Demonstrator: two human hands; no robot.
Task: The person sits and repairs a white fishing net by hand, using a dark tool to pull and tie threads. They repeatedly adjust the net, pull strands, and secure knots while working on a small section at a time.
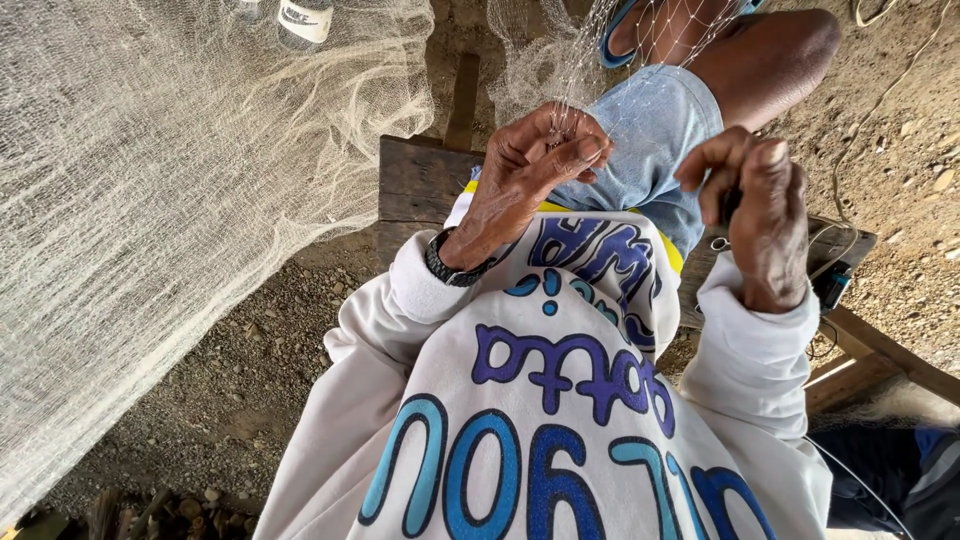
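Thin white string fishing net (150,170) hanging wide on the left, gathered above the knee. Left hand (535,165) pinching net strands between thumb and fingers, black wristband (452,268) on the wrist. Right hand (765,215) curled tight around a small dark tool (730,205), hard to tell what kind. Both hands above the dark wooden tabletop (420,185), over pebbly dirt ground (240,390).

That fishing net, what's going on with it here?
A person sits on a wooden bench over gravel ground, working on a pale fishing net. The left hand pinches a few strands of the mesh above the knee. The right hand is closed around a small dark tool; what kind is hard to tell. Most of the net hangs in a big sheet to the left, and a stretch of it drapes over the sandalled foot ahead.
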